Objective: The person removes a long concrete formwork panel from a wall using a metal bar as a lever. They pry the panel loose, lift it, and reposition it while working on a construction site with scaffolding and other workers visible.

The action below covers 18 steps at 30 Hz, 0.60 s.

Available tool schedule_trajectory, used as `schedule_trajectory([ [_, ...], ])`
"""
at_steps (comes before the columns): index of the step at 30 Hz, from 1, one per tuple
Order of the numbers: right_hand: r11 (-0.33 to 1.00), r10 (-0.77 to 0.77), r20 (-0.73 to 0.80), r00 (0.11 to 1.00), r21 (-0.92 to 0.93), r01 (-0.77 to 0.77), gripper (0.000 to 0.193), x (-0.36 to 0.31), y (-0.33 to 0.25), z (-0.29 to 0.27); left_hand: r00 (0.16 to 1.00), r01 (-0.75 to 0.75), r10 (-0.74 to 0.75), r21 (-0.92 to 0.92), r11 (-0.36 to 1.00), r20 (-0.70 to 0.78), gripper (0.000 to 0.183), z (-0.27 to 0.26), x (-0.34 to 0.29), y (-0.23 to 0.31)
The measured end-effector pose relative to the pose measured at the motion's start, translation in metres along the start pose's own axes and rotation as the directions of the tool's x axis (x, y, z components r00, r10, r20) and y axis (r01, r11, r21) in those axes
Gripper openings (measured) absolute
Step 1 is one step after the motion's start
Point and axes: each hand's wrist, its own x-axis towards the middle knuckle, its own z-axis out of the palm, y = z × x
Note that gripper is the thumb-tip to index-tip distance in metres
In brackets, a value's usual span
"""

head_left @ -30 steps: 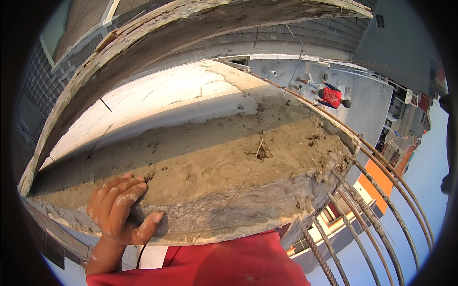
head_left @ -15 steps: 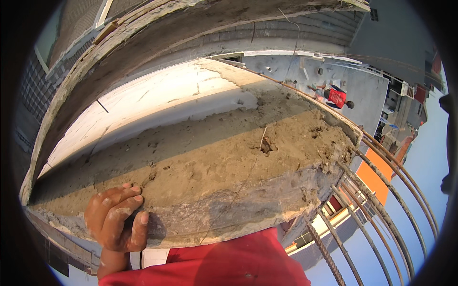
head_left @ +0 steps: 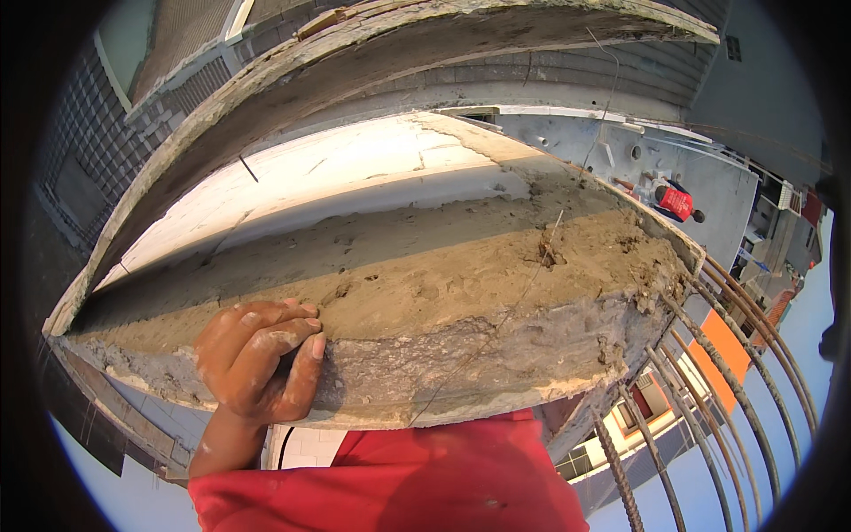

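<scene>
My left hand (head_left: 261, 359) rests at the left on the near edge of a rough concrete slab (head_left: 425, 301). Its fingers are curled over the top and the thumb presses against the front side, closed on that edge. Grey cement dust coats the knuckles and fingertips. Brown, crumbly mortar covers the slab's upper surface, with a thin wire (head_left: 551, 235) poking out of a small hole toward the right. My right hand is out of view.
A long wooden board (head_left: 222, 142) arches along the far side. Bare steel rebars (head_left: 709, 417) stick out at the right. Far below, a person in a red shirt (head_left: 675, 203) is on a grey floor. A pale sunlit wall surface (head_left: 310, 168) lies beyond the mortar.
The whole view has shifted, so the slab, board and rebars appear further right. My left hand keeps its hold at about the same spot on the slab's edge.
</scene>
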Motion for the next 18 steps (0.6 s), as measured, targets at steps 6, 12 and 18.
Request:
schedule_trajectory([
  [6,0.968,0.219,-0.189,0.957,0.166,-0.188,0.041,-0.004,-0.026,0.018,0.999,0.012,-0.011,0.044,0.999,-0.031,0.009,0.001,0.001,0.004],
  [12,0.718,0.553,-0.367,0.748,0.665,-0.205,0.044,-0.001,-0.004,-0.01,0.999,0.011,-0.008,0.092,0.996,-0.043,0.008,0.003,0.003,0.01],
  [18,0.699,-0.12,0.47,0.874,-0.585,0.411,0.038,0.015,0.024,-0.062,0.997,0.045,-0.042,0.05,0.998,-0.069,0.008,0.007,-0.006,0.009],
])
